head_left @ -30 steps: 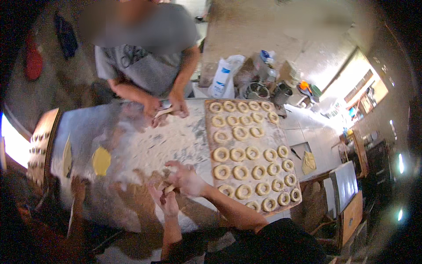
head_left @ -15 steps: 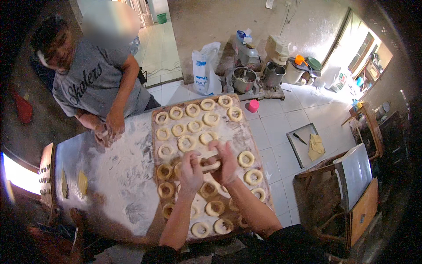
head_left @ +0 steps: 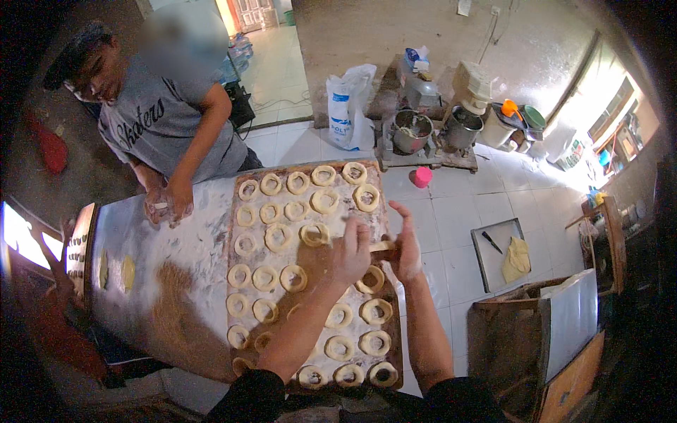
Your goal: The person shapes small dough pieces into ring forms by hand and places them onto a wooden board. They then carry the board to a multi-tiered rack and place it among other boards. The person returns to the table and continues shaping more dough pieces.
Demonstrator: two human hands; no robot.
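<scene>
Over a floured board covered with several rows of pale dough rings, my left hand and my right hand hold a short strip of dough between them. My left hand is closed on its left end. My right hand grips the right part, index finger raised, near the board's right edge. Rings lie just around and below my hands, such as one ring left of them and another beneath.
A co-worker shapes dough on the floured steel table; another person's arm shows at far left. Beyond are a white sack, mixers, a pink cup, a knife tray on the tiles, and a wooden rack.
My hands have moved right, from over the floured steel to the board's right part, still holding dough. The view has shifted, and the co-worker's hands remain together on dough.
</scene>
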